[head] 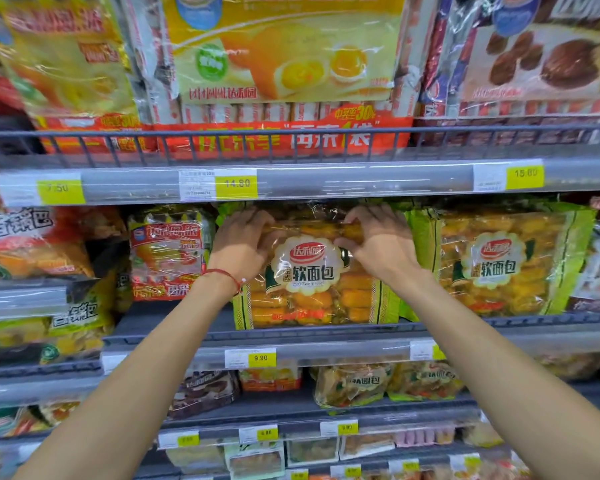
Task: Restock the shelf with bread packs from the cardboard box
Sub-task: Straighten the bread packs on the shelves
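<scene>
Two green bread packs (312, 299) face front on the middle shelf (174, 322); two hands (239, 244); three yellow price tags (236, 183) on upper rail (361, 181).

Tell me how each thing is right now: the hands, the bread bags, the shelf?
Left hand, grips the middle bread pack at its top left.
Right hand, grips its top right.
Middle bread pack, upright on the shelf, held by both hands.
Right bread pack, upright, untouched.
Red pack, upright, untouched.
</scene>
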